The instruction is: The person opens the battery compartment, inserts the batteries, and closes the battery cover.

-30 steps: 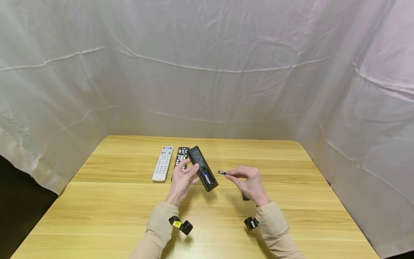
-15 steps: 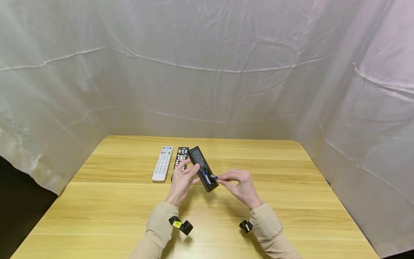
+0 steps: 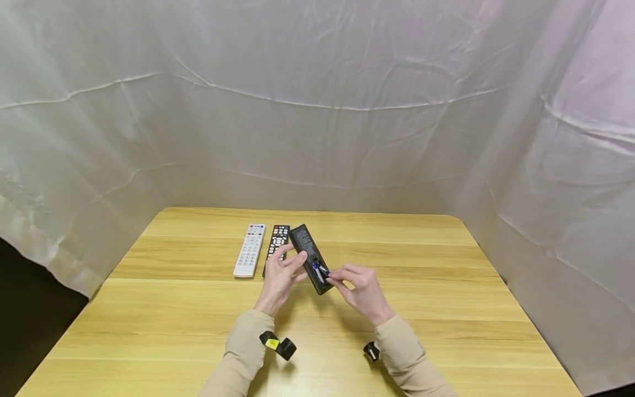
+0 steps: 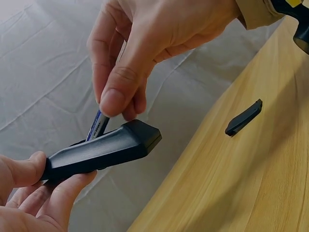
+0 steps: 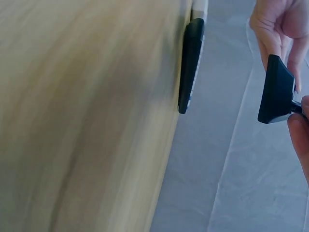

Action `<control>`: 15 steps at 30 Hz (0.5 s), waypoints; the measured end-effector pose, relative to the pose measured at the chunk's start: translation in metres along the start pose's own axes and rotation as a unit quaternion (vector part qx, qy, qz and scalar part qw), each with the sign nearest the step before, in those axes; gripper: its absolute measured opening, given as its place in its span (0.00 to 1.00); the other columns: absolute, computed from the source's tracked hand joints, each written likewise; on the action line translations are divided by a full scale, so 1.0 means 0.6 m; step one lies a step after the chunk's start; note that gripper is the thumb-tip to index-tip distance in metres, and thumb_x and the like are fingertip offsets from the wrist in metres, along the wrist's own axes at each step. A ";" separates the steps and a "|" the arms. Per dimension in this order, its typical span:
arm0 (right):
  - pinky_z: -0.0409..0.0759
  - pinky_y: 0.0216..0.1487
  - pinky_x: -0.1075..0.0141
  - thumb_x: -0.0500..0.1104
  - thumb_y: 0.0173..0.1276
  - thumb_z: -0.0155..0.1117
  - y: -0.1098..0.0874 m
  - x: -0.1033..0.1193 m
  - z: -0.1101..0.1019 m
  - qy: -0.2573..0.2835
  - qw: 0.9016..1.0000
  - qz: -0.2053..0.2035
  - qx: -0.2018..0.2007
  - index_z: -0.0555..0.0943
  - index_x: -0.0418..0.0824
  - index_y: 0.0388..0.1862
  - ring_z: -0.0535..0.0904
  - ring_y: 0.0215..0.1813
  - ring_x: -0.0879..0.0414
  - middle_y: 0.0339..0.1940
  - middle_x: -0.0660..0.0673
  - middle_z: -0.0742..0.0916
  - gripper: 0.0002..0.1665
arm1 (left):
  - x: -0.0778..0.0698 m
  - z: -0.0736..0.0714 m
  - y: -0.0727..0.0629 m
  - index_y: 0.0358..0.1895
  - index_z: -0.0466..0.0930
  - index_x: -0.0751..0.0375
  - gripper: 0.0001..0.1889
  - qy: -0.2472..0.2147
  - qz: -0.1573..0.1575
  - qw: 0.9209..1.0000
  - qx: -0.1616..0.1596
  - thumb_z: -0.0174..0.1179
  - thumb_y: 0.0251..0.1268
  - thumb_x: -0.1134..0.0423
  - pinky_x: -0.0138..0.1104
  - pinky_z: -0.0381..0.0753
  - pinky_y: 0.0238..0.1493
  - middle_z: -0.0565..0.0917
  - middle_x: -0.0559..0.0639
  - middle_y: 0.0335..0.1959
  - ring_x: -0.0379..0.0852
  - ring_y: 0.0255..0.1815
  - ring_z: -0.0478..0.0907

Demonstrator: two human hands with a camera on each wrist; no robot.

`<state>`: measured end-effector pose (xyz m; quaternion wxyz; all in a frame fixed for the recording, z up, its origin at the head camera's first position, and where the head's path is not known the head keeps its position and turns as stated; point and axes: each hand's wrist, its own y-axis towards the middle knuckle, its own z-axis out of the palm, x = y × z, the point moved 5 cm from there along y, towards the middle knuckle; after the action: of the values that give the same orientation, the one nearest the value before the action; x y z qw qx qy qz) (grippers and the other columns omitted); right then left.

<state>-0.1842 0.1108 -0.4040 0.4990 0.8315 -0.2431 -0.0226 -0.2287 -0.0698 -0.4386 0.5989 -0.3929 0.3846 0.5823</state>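
My left hand (image 3: 279,278) grips a black remote control (image 3: 303,241), turned back side up and tilted, its battery compartment uncovered. One blue-and-white battery (image 3: 317,272) lies in that compartment. Between thumb and fingers, my right hand (image 3: 361,288) pinches a second battery, whose blue-and-white barrel (image 4: 97,125) slants into the compartment in the left wrist view. Its upper end is hidden by the fingertips. In the right wrist view the remote is seen end-on, with my right fingers at its side.
A white remote (image 3: 249,251) and another black remote (image 3: 279,238) lie side by side on the wooden table (image 3: 173,309), the latter partly behind my left hand. A small black cover (image 4: 244,118) rests on the table in the left wrist view. Pale cloth (image 3: 317,138) hangs behind.
My right hand has moved left, bringing the pinched battery from beside the remote into its compartment, where it now leans. My left hand and the remote have hardly moved.
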 end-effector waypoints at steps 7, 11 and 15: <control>0.84 0.32 0.79 0.31 0.49 0.78 -0.005 0.003 0.007 -0.035 0.999 0.021 0.026 0.86 0.37 0.28 0.83 0.26 0.59 0.26 0.47 0.88 0.09 | 0.001 -0.001 0.001 0.62 0.69 0.67 0.19 0.000 -0.004 1.000 0.005 0.57 0.71 0.73 0.36 0.93 0.38 0.88 0.68 0.47 0.43 0.33 0.90; 0.80 0.29 0.83 0.31 0.49 0.79 -0.004 0.002 0.007 -0.028 0.998 0.042 0.037 0.85 0.38 0.27 0.80 0.24 0.62 0.25 0.48 0.86 0.10 | 0.000 -0.001 0.001 0.63 0.69 0.67 0.20 0.010 -0.007 1.000 0.014 0.57 0.71 0.73 0.37 0.93 0.39 0.88 0.69 0.47 0.43 0.33 0.90; 0.78 0.26 0.82 0.32 0.50 0.79 -0.004 -0.001 0.009 -0.002 0.996 0.073 0.054 0.84 0.39 0.26 0.76 0.24 0.65 0.23 0.49 0.86 0.10 | 0.001 -0.002 0.001 0.64 0.69 0.67 0.20 0.023 -0.013 0.999 0.021 0.58 0.71 0.73 0.37 0.93 0.39 0.86 0.71 0.48 0.43 0.33 0.89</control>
<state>-0.1853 0.1077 -0.4085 0.4531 0.8372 -0.3053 0.0255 -0.2293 -0.0705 -0.4395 0.6055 -0.3983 0.4051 0.5573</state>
